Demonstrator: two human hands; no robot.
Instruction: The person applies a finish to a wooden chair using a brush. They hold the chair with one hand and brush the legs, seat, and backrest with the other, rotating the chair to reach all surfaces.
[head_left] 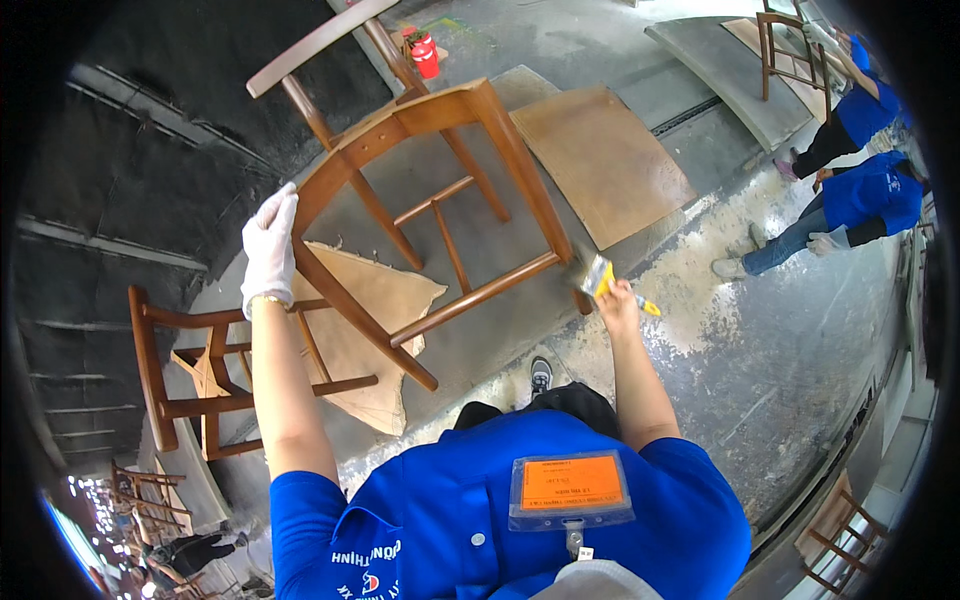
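A brown wooden chair frame [522,170] with an open seat stands tilted in front of me, its backrest at the far end. My left hand [270,248], in a white glove, grips the left side of its seat rail. In my bare right hand [620,308] is a paintbrush [601,274] with a yellow handle. Its bristles point toward the chair's right front corner, close to a leg; whether they touch the wood I cannot tell.
Another brown chair frame [205,406] lies at the left. Flat brown boards [603,165] cover parts of the floor. A red container [425,55] stands beyond the chair. Two people in blue shirts [868,198] are at the right, near another chair [790,62].
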